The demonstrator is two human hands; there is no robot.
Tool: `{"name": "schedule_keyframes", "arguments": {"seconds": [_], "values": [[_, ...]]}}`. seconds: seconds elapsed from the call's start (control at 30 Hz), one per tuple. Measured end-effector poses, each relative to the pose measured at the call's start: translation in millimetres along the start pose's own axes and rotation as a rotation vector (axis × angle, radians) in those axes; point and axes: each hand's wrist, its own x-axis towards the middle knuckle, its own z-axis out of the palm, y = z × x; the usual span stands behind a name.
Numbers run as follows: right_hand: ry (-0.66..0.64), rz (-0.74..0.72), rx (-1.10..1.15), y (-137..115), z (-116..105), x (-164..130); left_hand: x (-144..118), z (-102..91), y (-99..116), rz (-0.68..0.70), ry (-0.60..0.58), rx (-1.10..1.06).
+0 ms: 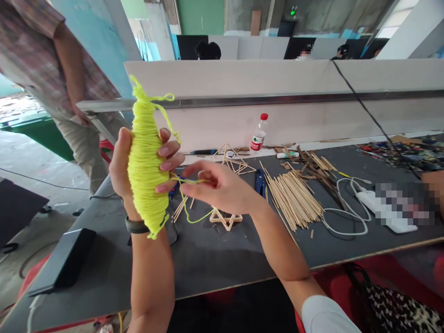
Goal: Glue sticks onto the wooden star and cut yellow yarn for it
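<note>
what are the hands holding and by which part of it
The left hand grips the yellow yarn bundle around its middle; the right hand appears to pinch a loose yarn strand beside the bundle.

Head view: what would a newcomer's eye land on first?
The bright yellow-green yarn, held up in the left hand, with the right hand at its strand. Next, the pale sticks spread on the dark table to the right, then the red-capped bottle near the table's back edge.
</note>
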Motion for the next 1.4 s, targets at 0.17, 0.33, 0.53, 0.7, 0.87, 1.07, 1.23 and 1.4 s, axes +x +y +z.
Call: {"name": "schedule_keyframes", "arguments": {"seconds": [0.17,0.33,0.53,0.7,0.87,1.07,1.23,1.4], "values": [[-0.134,0.013,-0.215,4.6,11.0,6.5,-0.1,-0.1,1.0,-0.027,0.137,0.079],[0.043,-0.046,-0.24,14.2,3.8,14.4,1.7,-2.2,4.7,-0.028,0.157,0.057],[-0.187,-0.049,-0.25,11.1,5.4,10.3,-7.4,12.5,4.4,-0.057,0.083,0.048],[-0.155,-0.108,-0.131,13.9,10.1,10.7,-13.9,19.5,6.8,-0.061,-0.046,0.069],[-0.037,-0.102,0.077,19.9,0.2,16.0,-11.1,7.0,9.8,-0.043,0.028,0.042],[0.075,-0.19,0.083,14.7,-4.8,15.6,-3.7,4.5,6.7,-0.074,0.058,0.036],[0.241,-0.238,0.098,19.5,-11.4,20.6,6.1,0.5,0.2,-0.13,0.096,-0.009],[0.473,-0.193,0.129,24.4,-31.9,26.8,18.4,-11.0,-1.7,-0.157,0.207,-0.079]]}}
